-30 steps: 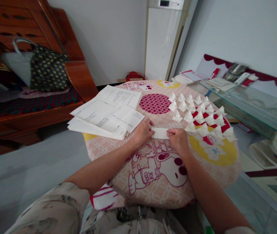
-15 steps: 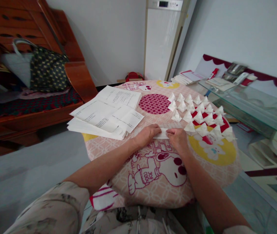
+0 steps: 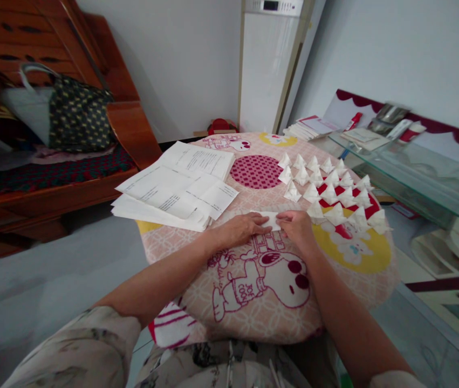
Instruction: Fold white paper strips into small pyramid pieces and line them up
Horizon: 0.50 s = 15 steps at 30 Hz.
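Note:
A small strip of folded white paper [image 3: 271, 220] lies on the patterned tablecloth [image 3: 197, 269] in front of me. My left hand [image 3: 245, 225] rests flat over its left end, fingers stretched out. At the right end, my right hand [image 3: 297, 226] has thumb and fingers closed on the paper's edge. Just beyond and to the right stand several small pointed folded-paper pieces [image 3: 328, 195] in rows. To the left lies a stack of printed white sheets [image 3: 172, 183], some of them creased.
A glass shelf unit [image 3: 427, 178] adjoins the table's right side, with papers [image 3: 312, 127] and a metal bowl [image 3: 391, 114] on top. On the left is a wooden bench [image 3: 132, 129] with a dark patterned bag [image 3: 79, 116]. A tall white cabinet-like appliance [image 3: 269, 70] stands behind the table.
My left hand has flattened and slid slightly down over the paper, its fingers now extended where they were bent. The right hand has barely shifted, and the stack and folded pieces stay put.

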Motion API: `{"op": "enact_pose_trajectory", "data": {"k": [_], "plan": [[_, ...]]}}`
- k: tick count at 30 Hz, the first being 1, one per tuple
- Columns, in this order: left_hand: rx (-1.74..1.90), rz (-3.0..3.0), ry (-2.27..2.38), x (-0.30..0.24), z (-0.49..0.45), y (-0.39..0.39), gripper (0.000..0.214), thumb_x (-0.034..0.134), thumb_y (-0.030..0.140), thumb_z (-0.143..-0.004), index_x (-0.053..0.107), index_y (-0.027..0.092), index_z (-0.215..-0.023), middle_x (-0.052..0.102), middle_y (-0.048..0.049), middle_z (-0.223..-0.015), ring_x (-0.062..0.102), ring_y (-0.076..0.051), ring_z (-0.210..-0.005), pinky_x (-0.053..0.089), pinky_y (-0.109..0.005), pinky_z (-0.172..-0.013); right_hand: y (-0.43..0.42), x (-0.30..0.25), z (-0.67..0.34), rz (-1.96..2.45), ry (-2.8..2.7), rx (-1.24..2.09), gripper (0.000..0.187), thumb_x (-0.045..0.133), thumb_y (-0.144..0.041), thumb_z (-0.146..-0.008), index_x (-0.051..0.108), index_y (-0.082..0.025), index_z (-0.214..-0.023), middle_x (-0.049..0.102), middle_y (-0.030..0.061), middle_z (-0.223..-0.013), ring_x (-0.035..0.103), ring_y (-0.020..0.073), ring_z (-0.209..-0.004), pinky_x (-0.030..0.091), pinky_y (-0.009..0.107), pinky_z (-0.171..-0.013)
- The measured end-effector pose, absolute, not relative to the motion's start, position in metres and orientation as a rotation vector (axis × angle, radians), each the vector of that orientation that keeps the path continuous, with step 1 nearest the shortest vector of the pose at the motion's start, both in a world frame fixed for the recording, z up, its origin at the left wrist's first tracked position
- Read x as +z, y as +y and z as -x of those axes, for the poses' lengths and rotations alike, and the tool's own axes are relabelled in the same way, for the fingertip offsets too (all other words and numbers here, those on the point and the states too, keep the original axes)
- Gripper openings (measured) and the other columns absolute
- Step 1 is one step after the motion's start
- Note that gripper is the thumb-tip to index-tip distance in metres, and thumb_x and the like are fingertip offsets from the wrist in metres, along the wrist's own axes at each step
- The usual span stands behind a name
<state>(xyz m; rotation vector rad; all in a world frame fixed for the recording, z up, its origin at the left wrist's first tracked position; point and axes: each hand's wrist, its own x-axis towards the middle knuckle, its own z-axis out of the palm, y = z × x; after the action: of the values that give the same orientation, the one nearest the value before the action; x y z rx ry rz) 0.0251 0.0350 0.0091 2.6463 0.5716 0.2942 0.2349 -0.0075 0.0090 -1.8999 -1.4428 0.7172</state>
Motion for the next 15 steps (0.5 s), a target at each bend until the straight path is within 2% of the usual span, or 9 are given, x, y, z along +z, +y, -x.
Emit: {"op": "enact_pose_trajectory", "data": {"k": [4,8,15], "plan": [[0.265,-2.657,0.602,0.0111,-0.0269,0.0319,0.055,0.056,0.000,-0.083,0.065,0.028,-0.129,0.051,-0.0104,-0.149,0.046,-0.027,-0.139,0.042,-0.041,-0.112,-0.0088,0.0112,-0.2375,1.829,-1.371,0.818,0.027,0.062,-0.029,-0.074,0.075,-0.013,-0.091,0.066,0.0003,-0.059,0.054,0.0117,-0.041,0.038,0.022,-0.042],[0.267,-2.669,0.595,0.0122,-0.0276,0.0317,0.055,0.055,0.002,-0.084,0.064,0.029,-0.131,0.052,-0.0109,-0.148,0.048,-0.028,-0.137,0.042,-0.041,-0.110,-0.0126,0.0157,-0.2370,1.830,-1.589,0.780,0.014,0.062,-0.025,-0.072,0.073,-0.017,-0.075,0.062,-0.0017,-0.053,0.053,0.0115,-0.045,0.039,0.022,-0.047],[0.200,-2.729,0.593,0.0138,-0.0269,0.0312,0.057,0.052,0.002,-0.085,0.062,0.030,-0.134,0.052,-0.0101,-0.148,0.046,-0.028,-0.138,0.040,-0.041,-0.111,-0.0136,0.0186,-0.2373,1.930,-1.727,0.647,0.013,0.066,-0.021,-0.071,0.074,-0.018,-0.080,0.069,0.0008,-0.065,0.059,0.0141,-0.060,0.041,0.024,-0.057]]}}
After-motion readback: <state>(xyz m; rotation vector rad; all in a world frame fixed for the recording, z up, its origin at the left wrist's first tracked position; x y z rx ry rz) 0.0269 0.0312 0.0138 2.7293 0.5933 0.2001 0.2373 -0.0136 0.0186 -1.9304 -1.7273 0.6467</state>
